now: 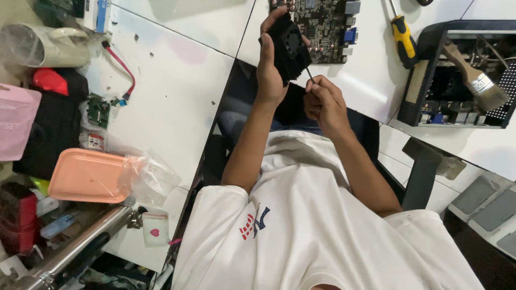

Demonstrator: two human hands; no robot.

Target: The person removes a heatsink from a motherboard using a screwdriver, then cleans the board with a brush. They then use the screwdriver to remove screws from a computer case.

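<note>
The biggest thing is the white table point(177, 80). It goes all the way around me, and I sit in the gap in the middle. Next is my white shirt point(322, 215), down at the bottom of the view.

On my right side stands a black computer box point(430, 70), open on top. A paint brush point(475, 75) with a wooden handle lies across it.

On my left side is a pink tray point(86, 174), and a crinkly clear bag point(148, 177) touches its edge.

Straight in front of me a dark circuit board point(322, 27) lies flat on the table.

My left hand point(269, 75) is up over the table edge, just in front of that board. Its fingers and thumb are wrapped tight around a black fan block point(287, 48). I hold the block up in the air, tipped on its side. It partly covers the board behind it.

My right hand point(322, 102) is just below the block, close to my left wrist. Its fingers are curled shut around a thin metal tool point(310, 74). The tool's tip touches the bottom edge of the block.

A yellow screwdriver point(404, 40) lies between the board and the black box.

A red cable point(121, 64) lies far off to the left.
</note>
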